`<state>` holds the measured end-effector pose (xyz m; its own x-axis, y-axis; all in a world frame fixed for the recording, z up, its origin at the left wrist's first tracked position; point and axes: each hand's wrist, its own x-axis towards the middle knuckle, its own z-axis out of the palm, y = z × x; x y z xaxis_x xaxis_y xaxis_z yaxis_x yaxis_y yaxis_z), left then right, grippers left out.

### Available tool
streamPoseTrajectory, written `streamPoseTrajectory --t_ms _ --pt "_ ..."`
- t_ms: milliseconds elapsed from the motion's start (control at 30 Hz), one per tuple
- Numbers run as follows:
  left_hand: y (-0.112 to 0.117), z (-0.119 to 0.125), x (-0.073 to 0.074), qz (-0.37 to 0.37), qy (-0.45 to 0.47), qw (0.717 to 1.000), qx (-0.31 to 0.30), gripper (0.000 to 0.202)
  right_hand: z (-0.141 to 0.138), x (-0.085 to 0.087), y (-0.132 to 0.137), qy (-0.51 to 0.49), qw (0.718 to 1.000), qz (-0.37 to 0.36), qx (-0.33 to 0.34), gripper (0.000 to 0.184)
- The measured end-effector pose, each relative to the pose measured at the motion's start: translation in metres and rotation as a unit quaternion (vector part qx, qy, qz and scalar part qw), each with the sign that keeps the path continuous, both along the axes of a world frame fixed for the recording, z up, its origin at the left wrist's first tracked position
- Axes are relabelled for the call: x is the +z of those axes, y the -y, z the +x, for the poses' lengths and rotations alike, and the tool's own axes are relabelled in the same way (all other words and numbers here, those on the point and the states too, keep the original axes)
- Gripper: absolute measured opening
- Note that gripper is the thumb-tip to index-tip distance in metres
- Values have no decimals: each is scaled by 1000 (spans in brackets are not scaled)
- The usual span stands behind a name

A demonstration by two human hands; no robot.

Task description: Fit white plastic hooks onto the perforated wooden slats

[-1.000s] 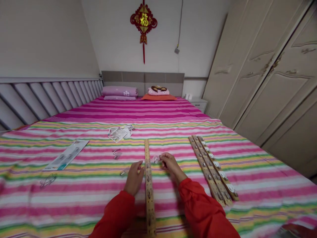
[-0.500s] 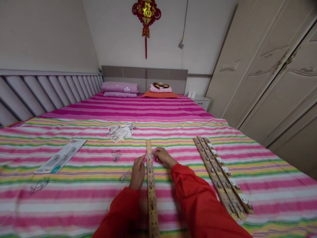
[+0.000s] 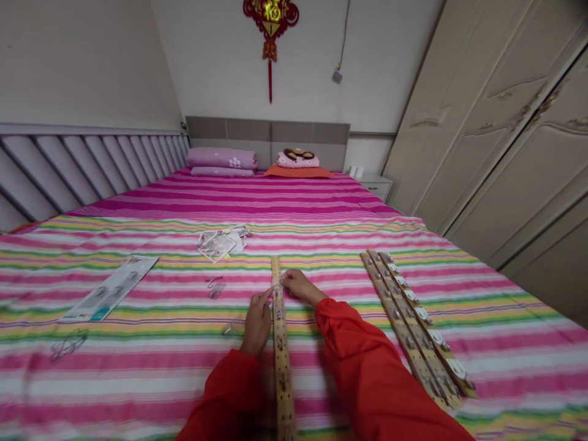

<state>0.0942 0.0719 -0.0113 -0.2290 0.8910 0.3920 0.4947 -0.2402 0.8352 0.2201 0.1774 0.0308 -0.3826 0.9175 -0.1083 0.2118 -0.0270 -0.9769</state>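
Note:
A long tan strip with rows of holes [image 3: 282, 358] lies lengthwise before me, with several small metal hooks on clear backings along it. Near its far end a clear plastic piece [image 3: 278, 290], apparently another hook's backing, is between my hands. My right hand [image 3: 298, 286] pinches this piece from the right, thumb and index finger together. From the left, my left hand [image 3: 258, 318] reaches with its index fingertip to the same piece, the other fingers curled beside the strip. Left of the strip lie a loose clear-backed hook [image 3: 228, 329] and another hook with clear backing [image 3: 215, 289].
Several filled strips [image 3: 404, 318] lie side by side on the right, one bearing white pieces. To the left are a hook package [image 3: 113, 290] and a thin wire-like tangle [image 3: 68, 344]. Wrappers [image 3: 223, 243] are piled farther back on the striped sheet [image 3: 151, 380].
Both hands stay at the strip's far part; the left fingertip has come slightly closer to the right hand's fingers. The view has shifted a little.

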Motion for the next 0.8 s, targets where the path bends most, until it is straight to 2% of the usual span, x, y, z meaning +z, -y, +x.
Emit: streamPoseTrajectory --t_ms 500,800 --pt "1 3 2 -18 0 1000 -10 44 0 5 -1 13 999 -29 14 20" --pt "3 4 4 -25 -3 1000 -16 46 0 2 0 10 1000 -17 9 18"
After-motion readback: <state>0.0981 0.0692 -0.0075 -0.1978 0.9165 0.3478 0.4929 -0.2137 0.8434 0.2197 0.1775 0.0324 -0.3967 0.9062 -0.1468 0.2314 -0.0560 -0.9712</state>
